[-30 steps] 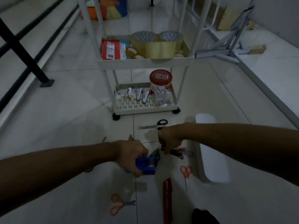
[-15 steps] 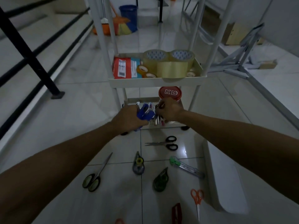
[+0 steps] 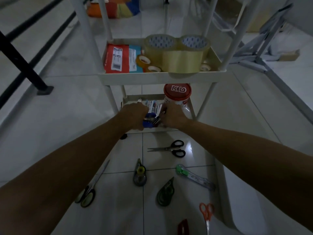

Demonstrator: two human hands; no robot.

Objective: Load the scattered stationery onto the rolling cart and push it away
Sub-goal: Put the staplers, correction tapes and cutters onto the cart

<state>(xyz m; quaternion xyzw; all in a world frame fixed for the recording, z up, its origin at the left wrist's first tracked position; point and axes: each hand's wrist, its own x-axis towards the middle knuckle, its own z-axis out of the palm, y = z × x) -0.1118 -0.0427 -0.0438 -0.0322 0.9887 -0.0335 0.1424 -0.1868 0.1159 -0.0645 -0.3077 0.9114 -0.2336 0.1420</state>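
Observation:
The white rolling cart [image 3: 162, 78] stands ahead on the tiled floor. Its middle shelf holds big tape rolls [image 3: 176, 53] and a red packet [image 3: 116, 59]. Both hands reach into the bottom shelf beside a red-lidded jar [image 3: 177, 92]. My left hand [image 3: 133, 114] is shut on a blue stapler [image 3: 148, 122]. My right hand [image 3: 174, 116] grips small dark items, hard to make out. On the floor lie black scissors [image 3: 171, 148], two correction-tape dispensers [image 3: 139, 174] [image 3: 166, 192], a green cutter [image 3: 194, 177], green-handled scissors [image 3: 89, 192] and orange scissors [image 3: 206, 212].
A red cutter [image 3: 183, 228] lies at the bottom edge. A white board [image 3: 237, 192] rests on the floor to the right. A black railing post [image 3: 25, 65] stands at left, a metal frame [image 3: 264, 53] at right. Coloured buckets [image 3: 115, 7] sit behind the cart.
Both hands lifted the stapler and the small items from the floor up to the cart, then lowered them into the bottom shelf.

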